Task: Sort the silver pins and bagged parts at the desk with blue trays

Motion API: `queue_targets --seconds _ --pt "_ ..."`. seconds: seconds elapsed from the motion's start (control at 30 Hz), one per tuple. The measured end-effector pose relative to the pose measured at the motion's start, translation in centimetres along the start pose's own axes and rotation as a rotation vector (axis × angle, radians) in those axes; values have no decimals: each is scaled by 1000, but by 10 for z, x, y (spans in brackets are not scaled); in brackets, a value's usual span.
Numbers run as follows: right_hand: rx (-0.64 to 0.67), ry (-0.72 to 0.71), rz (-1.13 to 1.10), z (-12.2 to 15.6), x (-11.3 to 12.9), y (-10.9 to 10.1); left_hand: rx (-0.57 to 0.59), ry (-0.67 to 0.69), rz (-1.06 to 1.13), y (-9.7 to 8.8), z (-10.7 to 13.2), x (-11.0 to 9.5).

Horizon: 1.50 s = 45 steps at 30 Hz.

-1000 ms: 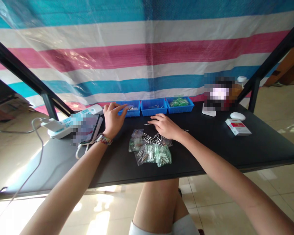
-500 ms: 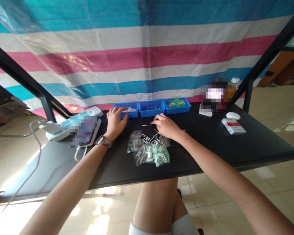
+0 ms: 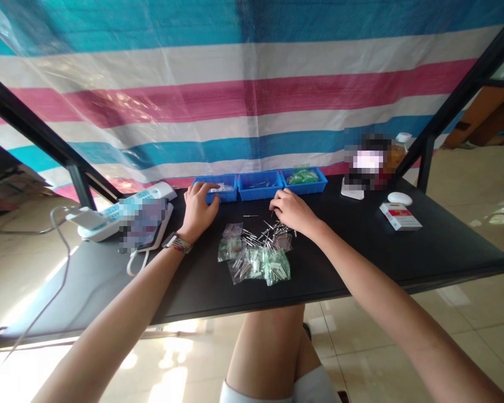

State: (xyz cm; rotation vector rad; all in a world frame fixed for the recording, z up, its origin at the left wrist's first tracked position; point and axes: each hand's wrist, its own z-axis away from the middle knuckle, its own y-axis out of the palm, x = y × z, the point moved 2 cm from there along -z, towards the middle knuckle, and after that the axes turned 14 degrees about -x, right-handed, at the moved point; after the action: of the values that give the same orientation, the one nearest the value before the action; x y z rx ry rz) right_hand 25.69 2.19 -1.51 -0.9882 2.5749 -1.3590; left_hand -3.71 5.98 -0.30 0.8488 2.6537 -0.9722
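Note:
My left hand (image 3: 200, 206) rests at the near left side of the left blue bin (image 3: 227, 196), fingers spread and over its edge, holding nothing visible. Clear small bags show inside that bin. My right hand (image 3: 293, 211) hovers over the back of a loose pile of metal blind rivets (image 3: 262, 238), thumb and fingertips pinched together. A thin dark sliver shows under the fingertips, too small to name. One single rivet (image 3: 250, 215) lies apart, between my hands. Small clear and greenish bags (image 3: 256, 264) of metal pieces lie in front of the pile.
The middle blue bin (image 3: 260, 193) holds a few rivets; the right blue bin (image 3: 304, 188) holds green bags. At left are a power strip (image 3: 155, 193) and a blurred phone (image 3: 145, 224) with cable. To the right sit a cigarette box (image 3: 400, 217), a white oval case (image 3: 400, 198) and a bottle (image 3: 399, 150).
My right hand has moved a little to the right and slightly up, away from the single rivet, which stays in place. My left hand has stayed almost still.

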Motion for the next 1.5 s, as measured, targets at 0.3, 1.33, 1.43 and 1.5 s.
queue_targets --seconds 0.3,1.33,1.43,1.5 --pt "-138 193 -557 -8 8 3 112 136 334 -18 5 -43" --pt "-146 449 -956 -6 32 2 208 177 501 -6 24 -59" --pt "-132 466 -982 -5 33 3 201 189 503 -7 24 -59" --pt "-118 483 -1000 -5 33 4 209 191 500 -8 24 -60"
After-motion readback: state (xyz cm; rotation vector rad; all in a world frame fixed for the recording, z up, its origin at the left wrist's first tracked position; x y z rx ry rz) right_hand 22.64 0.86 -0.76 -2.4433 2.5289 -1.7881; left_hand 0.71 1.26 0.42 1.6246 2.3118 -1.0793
